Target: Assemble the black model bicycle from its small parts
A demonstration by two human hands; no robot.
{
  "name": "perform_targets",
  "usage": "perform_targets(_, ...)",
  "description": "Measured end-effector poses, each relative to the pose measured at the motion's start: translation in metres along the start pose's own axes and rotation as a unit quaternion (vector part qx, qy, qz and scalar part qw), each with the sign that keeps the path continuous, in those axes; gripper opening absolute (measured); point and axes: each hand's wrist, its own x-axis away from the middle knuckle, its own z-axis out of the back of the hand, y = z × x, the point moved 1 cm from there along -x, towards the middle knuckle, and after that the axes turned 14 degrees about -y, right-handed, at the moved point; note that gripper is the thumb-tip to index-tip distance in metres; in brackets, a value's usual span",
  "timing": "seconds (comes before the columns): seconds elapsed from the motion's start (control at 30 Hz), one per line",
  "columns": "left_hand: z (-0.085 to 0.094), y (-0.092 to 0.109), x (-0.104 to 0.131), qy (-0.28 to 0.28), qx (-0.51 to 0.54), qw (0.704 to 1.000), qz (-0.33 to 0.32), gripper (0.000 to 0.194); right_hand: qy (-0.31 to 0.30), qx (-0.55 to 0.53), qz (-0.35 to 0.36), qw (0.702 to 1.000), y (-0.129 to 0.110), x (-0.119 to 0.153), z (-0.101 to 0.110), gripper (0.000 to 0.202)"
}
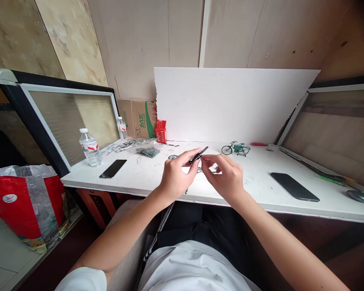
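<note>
My left hand [176, 174] pinches a thin dark part [198, 154] between thumb and fingers, tilted up to the right above the white table [145, 178]. Close beside it, my right hand [226, 174] has its fingertips at the lower end of that part, holding something very small that I cannot make out. Both hands hover over the table's front edge. A finished small green model bicycle [235, 148] stands on the table behind my right hand. A loose small wheel [172, 157] lies just beyond my left hand.
Two black phones lie flat, one left [113, 168], one right [294, 186]. Water bottles [90, 147], part frames [127, 145], a bag of small parts [148, 152], a red box [161, 131] and a cardboard carton [138, 118] crowd the back left. Scissors [342, 180] lie far right.
</note>
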Motion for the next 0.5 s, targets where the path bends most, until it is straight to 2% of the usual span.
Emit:
perform_targets(0.17, 0.000, 0.002, 0.000, -0.009, 0.009, 1.000, -0.003, 0.034, 0.005, 0.009, -0.006, 1.000, -0.001, 0.000, 0.001, 0.006)
perform_targets(0.3, 0.000, 0.003, 0.001, -0.013, 0.005, 1.000, -0.014, 0.035, -0.012, -0.081, -0.074, 0.994, -0.007, -0.003, 0.006, 0.005)
perform_targets(0.4, 0.002, 0.003, 0.001, -0.014, -0.002, 1.000, -0.018, 0.037, -0.052, -0.187, -0.150, 0.970, -0.011, -0.006, 0.012, 0.014)
perform_targets(0.5, 0.003, 0.002, 0.001, -0.017, -0.027, 0.999, -0.020, 0.038, -0.091, -0.302, -0.208, 0.926, -0.012, -0.009, 0.016, 0.027)
